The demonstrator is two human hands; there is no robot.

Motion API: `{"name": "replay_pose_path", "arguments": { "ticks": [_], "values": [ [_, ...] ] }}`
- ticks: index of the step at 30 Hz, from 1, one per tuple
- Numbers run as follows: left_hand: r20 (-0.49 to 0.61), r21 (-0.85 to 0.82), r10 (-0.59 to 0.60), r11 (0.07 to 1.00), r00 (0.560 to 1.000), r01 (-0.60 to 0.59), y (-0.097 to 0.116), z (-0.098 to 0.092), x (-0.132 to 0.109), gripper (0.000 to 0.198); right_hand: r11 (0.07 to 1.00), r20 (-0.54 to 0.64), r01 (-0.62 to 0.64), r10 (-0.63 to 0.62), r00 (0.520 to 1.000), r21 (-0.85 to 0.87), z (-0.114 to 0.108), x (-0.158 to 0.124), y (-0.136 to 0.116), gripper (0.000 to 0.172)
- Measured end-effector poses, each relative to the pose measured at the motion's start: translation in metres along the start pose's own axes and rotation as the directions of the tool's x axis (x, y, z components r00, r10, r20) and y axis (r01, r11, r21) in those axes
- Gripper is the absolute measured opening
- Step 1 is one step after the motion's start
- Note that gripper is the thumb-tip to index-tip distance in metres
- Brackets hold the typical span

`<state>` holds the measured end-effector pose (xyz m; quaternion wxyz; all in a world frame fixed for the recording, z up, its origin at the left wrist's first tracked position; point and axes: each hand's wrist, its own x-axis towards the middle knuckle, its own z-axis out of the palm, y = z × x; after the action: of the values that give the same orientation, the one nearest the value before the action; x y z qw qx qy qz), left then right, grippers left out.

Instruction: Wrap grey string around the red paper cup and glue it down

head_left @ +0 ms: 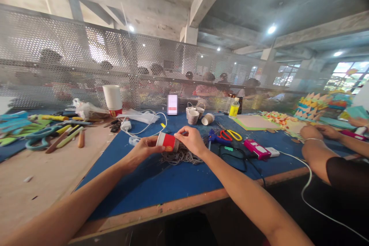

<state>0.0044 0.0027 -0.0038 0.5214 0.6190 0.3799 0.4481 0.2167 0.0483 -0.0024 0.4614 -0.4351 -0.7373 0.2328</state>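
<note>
Snugly — left grip (141,151) around red cup (168,142)

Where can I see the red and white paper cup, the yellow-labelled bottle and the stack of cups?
Red and white paper cup (167,141): head view, on its red side.
Yellow-labelled bottle (234,110): head view, on the label.
Stack of cups (112,98): head view, on its white side.

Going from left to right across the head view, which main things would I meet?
Tall stack of white paper cups, left hand, red-and-white paper cup, right hand, red-and-yellow-handled scissors, magenta plastic device.
</note>
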Motion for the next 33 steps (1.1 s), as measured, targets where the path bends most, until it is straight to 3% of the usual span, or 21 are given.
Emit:
{"name": "replay_pose_path", "arguments": {
  "ticks": [13,23,27,33],
  "values": [
    [-0.001,0.011,-0.015,1.0,1.0,0.015,0.003,0.001,-0.002,0.035,1.0,-0.006,-0.019,0.019,1.0,0.006,0.002,0.001,0.003,0.017],
    [0.0,-0.013,0.027,1.0,1.0,-0.027,-0.005,-0.007,0.0,0.035,0.989,0.014,0.024,-0.026,1.0,0.149,0.0,0.003,0.008,0.033],
    [-0.019,-0.032,0.025,0.999,1.0,-0.025,-0.008,-0.01,0.001,0.034,0.979,0.031,0.008,-0.014,0.999,0.205,-0.002,0.003,0.005,0.041],
    [-0.074,-0.055,0.031,0.998,0.997,-0.035,-0.005,-0.011,0.0,0.036,0.988,0.011,0.023,-0.025,1.0,0.154,-0.004,0.0,0.0,0.037]
  ]
}}
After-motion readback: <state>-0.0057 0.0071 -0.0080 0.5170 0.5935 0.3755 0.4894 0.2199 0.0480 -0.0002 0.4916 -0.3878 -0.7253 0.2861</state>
